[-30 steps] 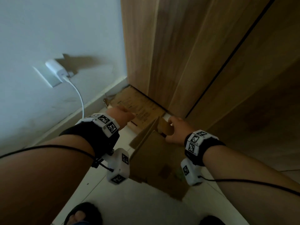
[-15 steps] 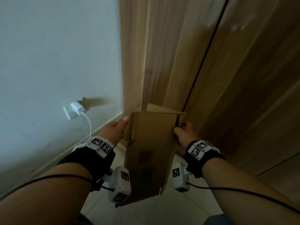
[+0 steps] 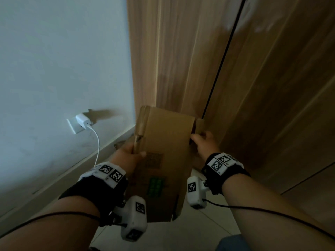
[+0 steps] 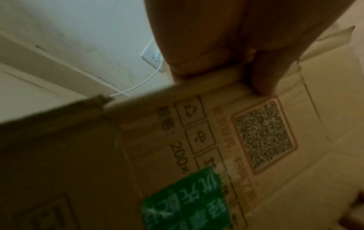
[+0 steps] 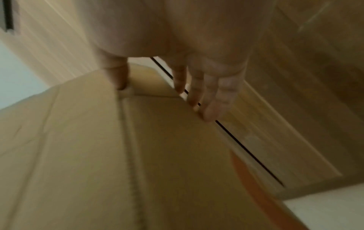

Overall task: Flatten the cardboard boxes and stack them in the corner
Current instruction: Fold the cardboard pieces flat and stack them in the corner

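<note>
A flattened brown cardboard box [image 3: 168, 142] with a printed code and a green sticker is held up between both hands, in front of the corner where the white wall meets the wooden wardrobe. My left hand [image 3: 128, 153] grips its left edge, thumb on the top face; the left wrist view shows the box [image 4: 197, 147] and that thumb [image 4: 263, 74] beside the code. My right hand [image 3: 204, 144] pinches the right edge near a folded flap. In the right wrist view the fingers [image 5: 210, 101] lie along the far side of the box [image 5: 157, 140]. Another piece of cardboard [image 3: 121, 144] peeks out low in the corner.
A white charger [image 3: 82, 121] sits in a wall socket at the left, its cable [image 3: 97, 145] hanging to the skirting board. The wooden wardrobe [image 3: 181, 60] fills the right, with a dark door gap [image 3: 221, 60]. Pale floor tiles [image 3: 181, 236] lie below.
The box came up from the floor near the corner and now lies flatter and higher between the hands. My left thumb has come over its left edge.
</note>
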Tool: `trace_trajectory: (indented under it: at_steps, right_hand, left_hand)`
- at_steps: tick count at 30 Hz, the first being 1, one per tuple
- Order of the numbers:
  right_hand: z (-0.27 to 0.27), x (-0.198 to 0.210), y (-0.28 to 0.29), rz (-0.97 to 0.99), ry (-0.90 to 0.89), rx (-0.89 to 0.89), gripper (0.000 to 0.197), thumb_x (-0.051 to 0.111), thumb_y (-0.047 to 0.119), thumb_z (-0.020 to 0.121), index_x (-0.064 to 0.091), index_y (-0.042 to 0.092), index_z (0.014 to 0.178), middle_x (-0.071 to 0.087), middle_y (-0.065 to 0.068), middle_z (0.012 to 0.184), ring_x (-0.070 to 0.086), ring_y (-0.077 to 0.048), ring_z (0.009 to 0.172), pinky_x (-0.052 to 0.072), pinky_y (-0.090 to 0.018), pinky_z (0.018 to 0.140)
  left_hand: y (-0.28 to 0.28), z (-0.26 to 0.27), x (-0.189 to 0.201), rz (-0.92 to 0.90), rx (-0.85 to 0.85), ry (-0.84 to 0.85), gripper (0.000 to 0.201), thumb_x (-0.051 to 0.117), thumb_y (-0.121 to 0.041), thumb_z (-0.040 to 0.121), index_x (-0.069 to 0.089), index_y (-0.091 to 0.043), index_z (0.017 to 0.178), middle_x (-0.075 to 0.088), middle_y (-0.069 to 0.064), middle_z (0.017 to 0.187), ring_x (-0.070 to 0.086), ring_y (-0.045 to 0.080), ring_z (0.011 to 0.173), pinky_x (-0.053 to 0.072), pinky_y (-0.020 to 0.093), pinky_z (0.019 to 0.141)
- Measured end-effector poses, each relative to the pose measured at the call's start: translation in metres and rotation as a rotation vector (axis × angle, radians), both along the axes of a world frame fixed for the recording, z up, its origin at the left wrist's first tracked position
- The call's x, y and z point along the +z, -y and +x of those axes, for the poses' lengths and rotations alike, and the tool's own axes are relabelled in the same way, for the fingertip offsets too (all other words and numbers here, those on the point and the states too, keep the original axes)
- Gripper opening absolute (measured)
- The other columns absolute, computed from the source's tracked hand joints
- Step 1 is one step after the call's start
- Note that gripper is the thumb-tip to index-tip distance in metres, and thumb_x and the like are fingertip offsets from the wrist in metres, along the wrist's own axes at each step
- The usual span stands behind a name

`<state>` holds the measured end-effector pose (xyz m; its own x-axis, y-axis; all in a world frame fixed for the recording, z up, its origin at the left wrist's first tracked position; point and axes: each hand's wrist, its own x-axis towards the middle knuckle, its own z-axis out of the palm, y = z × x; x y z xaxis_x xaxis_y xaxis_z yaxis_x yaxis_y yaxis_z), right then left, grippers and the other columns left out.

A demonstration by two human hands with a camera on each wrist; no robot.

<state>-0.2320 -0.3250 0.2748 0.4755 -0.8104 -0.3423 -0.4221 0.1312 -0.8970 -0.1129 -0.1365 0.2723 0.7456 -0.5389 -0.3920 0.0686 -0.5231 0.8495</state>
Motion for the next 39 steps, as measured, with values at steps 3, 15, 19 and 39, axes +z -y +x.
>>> trace_trajectory:
  at_steps: [3, 15, 19, 39]
  right_hand:
    - [0.002, -0.001, 0.001, 0.060, 0.061, 0.091, 0.067, 0.056, 0.050, 0.084, 0.037, 0.022, 0.142, 0.049, -0.002, 0.139, 0.049, -0.026, 0.122, 0.042, -0.040, 0.094]
    - [0.013, -0.016, 0.001, 0.077, 0.058, 0.325, 0.109, 0.077, 0.048, 0.062, 0.013, 0.032, 0.149, 0.033, -0.002, 0.152, 0.040, -0.025, 0.132, 0.035, -0.048, 0.110]
    - [0.019, -0.016, -0.011, -0.088, -0.033, 0.456, 0.122, 0.079, 0.056, 0.049, 0.006, 0.043, 0.146, 0.020, 0.003, 0.158, 0.025, -0.022, 0.143, 0.031, -0.049, 0.113]
    - [0.018, -0.015, 0.009, 0.159, 0.182, 0.262, 0.035, 0.070, 0.005, 0.077, 0.055, 0.026, 0.100, 0.063, -0.011, 0.121, 0.059, -0.033, 0.113, 0.045, -0.053, 0.101]
  left_hand:
    - [0.001, 0.013, 0.002, -0.124, 0.087, -0.052, 0.018, 0.054, -0.013, 0.088, 0.063, -0.029, 0.088, 0.071, 0.010, 0.097, 0.067, 0.032, 0.096, 0.051, 0.052, 0.091]
    - [0.010, 0.038, 0.005, -0.450, 0.299, -0.228, 0.031, 0.045, -0.008, 0.093, 0.056, -0.017, 0.120, 0.069, 0.009, 0.098, 0.065, 0.031, 0.095, 0.050, 0.048, 0.089]
    - [0.012, 0.036, 0.007, -0.473, 0.324, -0.252, 0.032, 0.045, -0.010, 0.093, 0.055, -0.018, 0.123, 0.069, 0.008, 0.100, 0.065, 0.031, 0.096, 0.051, 0.047, 0.087]
    - [0.011, 0.040, 0.002, -0.493, 0.227, -0.317, 0.027, 0.052, -0.002, 0.088, 0.057, -0.012, 0.113, 0.071, 0.010, 0.092, 0.068, 0.028, 0.085, 0.055, 0.043, 0.076]
